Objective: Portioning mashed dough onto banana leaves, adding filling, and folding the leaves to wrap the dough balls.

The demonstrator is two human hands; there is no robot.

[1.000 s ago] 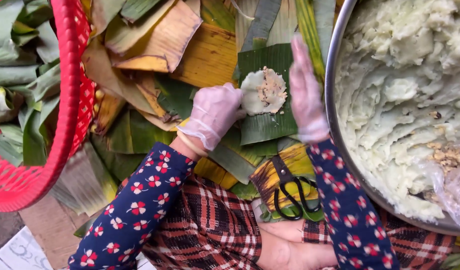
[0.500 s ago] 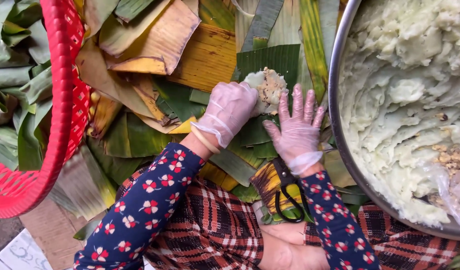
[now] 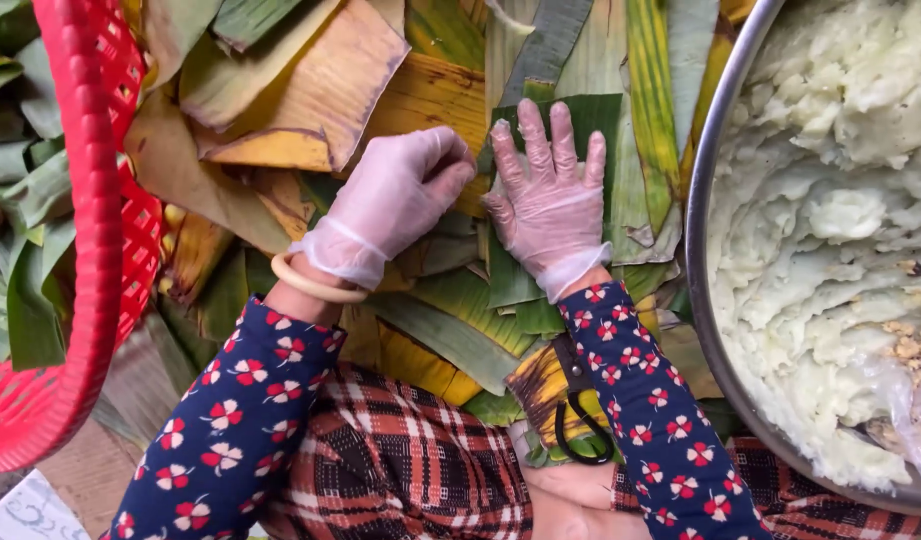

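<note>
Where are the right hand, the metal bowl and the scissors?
right hand (image 3: 548, 205), head view, back of the gloved hand.
metal bowl (image 3: 702, 270), head view, left rim.
scissors (image 3: 580, 425), head view, black handle loop.

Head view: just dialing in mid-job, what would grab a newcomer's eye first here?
Two gloved hands at the centre: the right hand lies flat on a green leaf strip, the left hand curled beside it, fingertips meeting over the leaf. They work on a heap of yellow and green leaves. A big metal bowl of pale mash fills the right edge, and a red plastic basket of leaves the left.
</note>
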